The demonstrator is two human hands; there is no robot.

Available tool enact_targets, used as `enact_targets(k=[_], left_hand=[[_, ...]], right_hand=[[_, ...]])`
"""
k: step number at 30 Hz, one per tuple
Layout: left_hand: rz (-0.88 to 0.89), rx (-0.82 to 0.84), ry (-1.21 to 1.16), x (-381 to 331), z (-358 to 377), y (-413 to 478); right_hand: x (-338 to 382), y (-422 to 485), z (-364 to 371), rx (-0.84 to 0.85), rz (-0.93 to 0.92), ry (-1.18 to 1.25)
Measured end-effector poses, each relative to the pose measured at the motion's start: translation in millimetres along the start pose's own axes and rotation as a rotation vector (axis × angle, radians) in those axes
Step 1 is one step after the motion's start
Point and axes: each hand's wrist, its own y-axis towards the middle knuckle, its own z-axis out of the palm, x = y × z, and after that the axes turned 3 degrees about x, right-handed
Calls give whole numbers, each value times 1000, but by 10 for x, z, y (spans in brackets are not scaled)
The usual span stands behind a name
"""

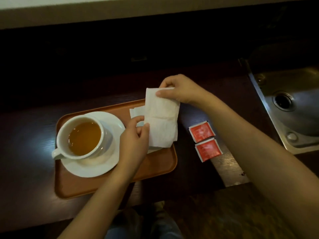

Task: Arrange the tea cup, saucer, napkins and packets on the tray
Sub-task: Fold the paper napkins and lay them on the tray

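Note:
A white tea cup (81, 137) full of amber tea stands on a white saucer (114, 123) at the left of the orange tray (155, 166). Over the tray's right side I hold a white napkin (161, 118): my right hand (179, 88) pinches its top edge and my left hand (134, 140) grips its lower left edge. Another napkin (136, 111) lies under it on the tray. Two red packets (202, 131) (208, 150) lie on the dark counter to the right of the tray, apart from both hands.
A steel sink (293, 107) with a drain is set into the counter at the right. The dark wooden counter (25, 135) runs left of the tray. A pale ledge (120, 12) crosses the top of the view.

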Motion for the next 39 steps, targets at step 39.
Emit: enact_targets(k=[39], left_hand=[[356,52,530,201,116,-318]], right_hand=[[-346,-596,238,-246,4,-207]])
